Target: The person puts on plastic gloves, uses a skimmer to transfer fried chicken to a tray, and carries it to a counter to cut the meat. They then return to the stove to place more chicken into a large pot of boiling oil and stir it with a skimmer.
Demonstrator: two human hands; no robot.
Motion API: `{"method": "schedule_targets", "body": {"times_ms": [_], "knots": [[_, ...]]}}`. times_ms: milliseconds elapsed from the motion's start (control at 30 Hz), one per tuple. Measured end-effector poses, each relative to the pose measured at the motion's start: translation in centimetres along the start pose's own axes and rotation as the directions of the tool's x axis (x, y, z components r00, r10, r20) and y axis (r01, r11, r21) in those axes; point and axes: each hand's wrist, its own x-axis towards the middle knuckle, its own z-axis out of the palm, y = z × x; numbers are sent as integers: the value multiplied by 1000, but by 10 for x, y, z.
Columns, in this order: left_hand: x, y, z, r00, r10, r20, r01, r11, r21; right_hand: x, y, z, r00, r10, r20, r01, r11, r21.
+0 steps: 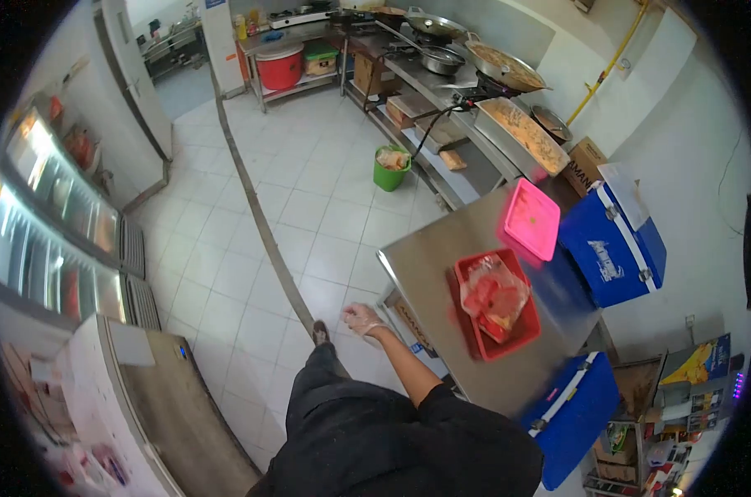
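My right hand, in a clear plastic glove, hangs over the tiled floor just left of the steel table. Its fingers are loosely bent and apart, and I see nothing held in them. My left hand is out of view. On the table, a red plastic basket holds a clear bag with red contents. Beyond the basket lies a bright pink lid or tray.
Blue cool boxes stand along the table's right side. A green bin is on the floor by the counter, which bears pans and a long food tray. Glass-door fridges and a chest freezer line the left.
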Motion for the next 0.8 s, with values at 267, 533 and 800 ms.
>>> {"method": "schedule_targets", "body": {"times_ms": [267, 533, 800], "knots": [[302, 140, -391, 975, 51, -214, -69, 995, -75, 179, -53, -111, 971, 223, -89, -183, 927, 328], [374, 493, -746, 740, 233, -631, -505, 811, -294, 378, -29, -247, 842, 498, -208, -289, 741, 606], [517, 479, -712, 839, 545, -11, -420, 660, 623, 630, -62, -388, 853, 452, -260, -216, 760, 613]]}}
